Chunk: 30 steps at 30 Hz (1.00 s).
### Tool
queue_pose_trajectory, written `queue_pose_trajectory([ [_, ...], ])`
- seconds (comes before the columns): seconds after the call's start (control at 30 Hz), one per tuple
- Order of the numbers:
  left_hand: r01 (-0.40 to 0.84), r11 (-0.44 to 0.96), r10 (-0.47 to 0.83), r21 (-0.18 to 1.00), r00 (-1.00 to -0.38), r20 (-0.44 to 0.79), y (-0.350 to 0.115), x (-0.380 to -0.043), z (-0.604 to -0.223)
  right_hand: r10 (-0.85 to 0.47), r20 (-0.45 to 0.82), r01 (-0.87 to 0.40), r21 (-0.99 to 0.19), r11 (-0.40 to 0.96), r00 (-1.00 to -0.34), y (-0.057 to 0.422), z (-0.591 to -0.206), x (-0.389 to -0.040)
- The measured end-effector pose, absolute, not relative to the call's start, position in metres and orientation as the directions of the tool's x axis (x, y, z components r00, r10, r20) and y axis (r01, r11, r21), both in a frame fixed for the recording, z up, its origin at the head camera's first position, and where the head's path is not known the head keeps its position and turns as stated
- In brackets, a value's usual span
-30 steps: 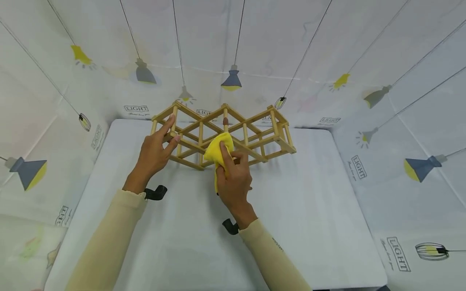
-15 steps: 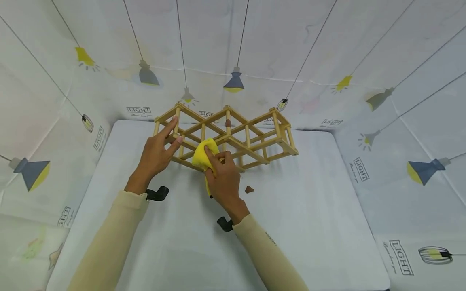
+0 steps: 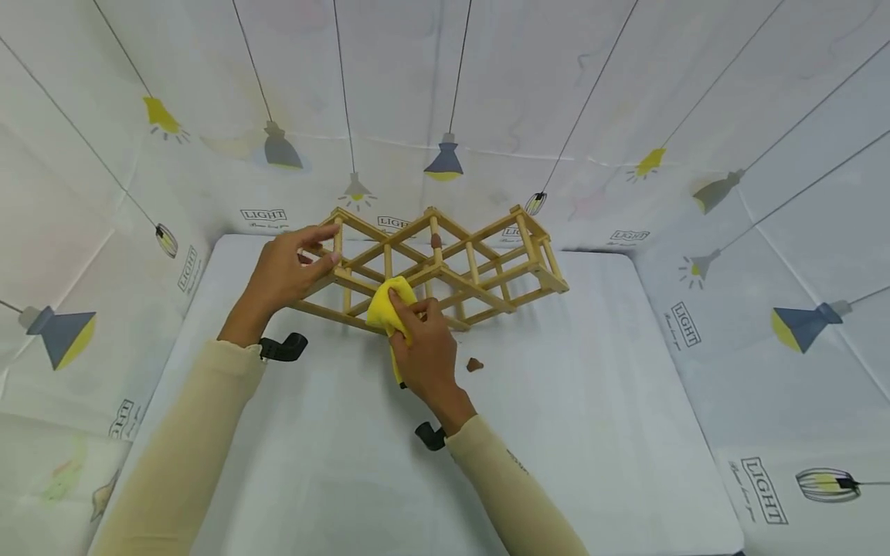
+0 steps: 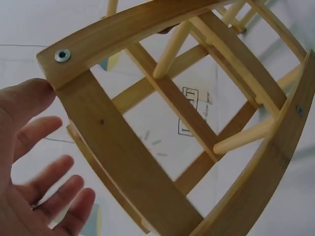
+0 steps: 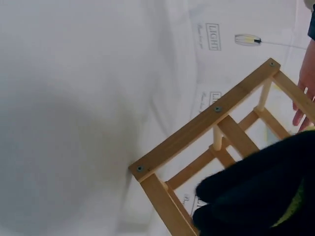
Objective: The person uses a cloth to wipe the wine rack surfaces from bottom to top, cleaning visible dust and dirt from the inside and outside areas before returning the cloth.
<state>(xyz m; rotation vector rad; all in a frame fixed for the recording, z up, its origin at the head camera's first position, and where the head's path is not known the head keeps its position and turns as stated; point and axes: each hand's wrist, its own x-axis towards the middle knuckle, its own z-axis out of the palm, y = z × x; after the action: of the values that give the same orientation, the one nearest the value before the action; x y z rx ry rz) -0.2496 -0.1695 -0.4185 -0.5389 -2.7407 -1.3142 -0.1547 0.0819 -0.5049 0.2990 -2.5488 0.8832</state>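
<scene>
A folding wooden lattice rack [image 3: 476,288], made of crossed slats and round rods, stands on the white table's far part. My left hand [image 3: 278,270] is at its left end. In the left wrist view the thumb [image 4: 29,98] touches a slat corner beside a screw, while the other fingers hang loose behind, apart from the wood. My right hand [image 3: 429,351] pinches a yellow cloth [image 3: 382,309] against the rack's lower front, left of centre. In the right wrist view a dark, shadowed shape hides most of the cloth and part of the rack [image 5: 182,137].
A small brown piece [image 3: 475,364] lies on the white tabletop [image 3: 591,432], right of my right hand. Another brown spot [image 3: 436,241] shows on a middle rod. Behind the rack rises a wall sheet [image 3: 389,93] printed with lamps.
My right hand has moved left along the rack with the cloth, uncovering the brown piece on the table. My left hand has loosened from the rack's end and shifted left.
</scene>
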Motion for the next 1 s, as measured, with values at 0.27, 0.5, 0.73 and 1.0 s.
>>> queue_pose_trajectory([
  [0.27,0.376,0.506,0.468,0.776,-0.876,0.119,-0.180,-0.273,-0.413,0.026,0.607,-0.393,-0.546,0.740,-0.794,0.085,-0.496,-0.155],
  [0.5,0.292,0.542,0.507,0.788,-0.861,-0.029,-0.188,-0.287,-0.407,-0.045,0.469,-0.336,-0.559,0.758,-0.882,0.081,-0.513,-0.152],
  [0.73,0.264,0.526,0.515,0.809,-0.855,-0.056,-0.189,-0.293,-0.403,-0.081,0.578,-0.465,-0.556,0.689,-0.812,0.068,-0.496,-0.150],
  [1.0,0.276,0.539,0.539,0.796,-0.839,-0.074,-0.185,-0.296,-0.401,-0.199,0.623,-0.550,-0.441,0.709,-0.756,0.043,-0.480,-0.159],
])
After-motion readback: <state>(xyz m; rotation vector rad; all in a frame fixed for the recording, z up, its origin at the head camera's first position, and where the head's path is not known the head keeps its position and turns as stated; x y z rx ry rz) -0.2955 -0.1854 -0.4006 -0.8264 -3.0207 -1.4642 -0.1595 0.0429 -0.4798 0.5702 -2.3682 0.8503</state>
